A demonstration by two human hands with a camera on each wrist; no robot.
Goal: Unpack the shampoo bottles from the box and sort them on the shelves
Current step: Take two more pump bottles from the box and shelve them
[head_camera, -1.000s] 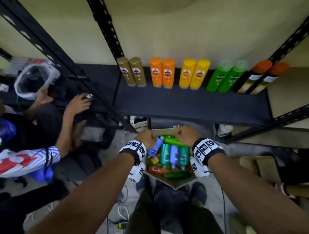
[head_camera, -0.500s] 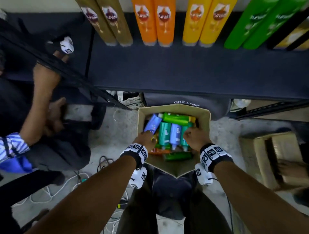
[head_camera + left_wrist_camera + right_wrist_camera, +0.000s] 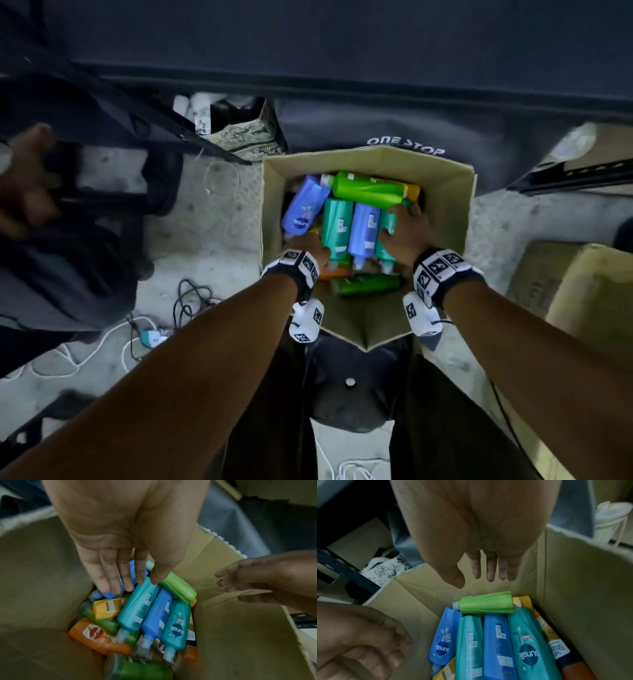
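An open cardboard box [image 3: 442,192] on the floor holds several shampoo bottles lying flat. A green bottle [image 3: 370,190] lies across the far end, above two teal and two blue ones. My left hand [image 3: 137,584] reaches in at the left with straight fingers; its fingertips [image 3: 118,588] are at the leftmost blue bottle [image 3: 443,635] and the left teal bottle [image 3: 139,605], gripping nothing. My right hand [image 3: 471,581] hovers with straight fingers over the right teal bottle [image 3: 529,642], empty. Orange [image 3: 96,635] and yellow [image 3: 108,607] bottles lie lower down. The dark shelf [image 3: 342,51] runs above.
Another person's hand [image 3: 24,178] and dark clothing fill the left. Cables [image 3: 191,301] trail over the floor. A black bag marked ONE STOP [image 3: 404,144] sits behind the box, under the shelf. A second cardboard box [image 3: 565,284] stands on the right.
The head view has tipped down, so the bottles standing on the shelf have left the frame. Both hands have moved from the box's far rim down in among the bottles.
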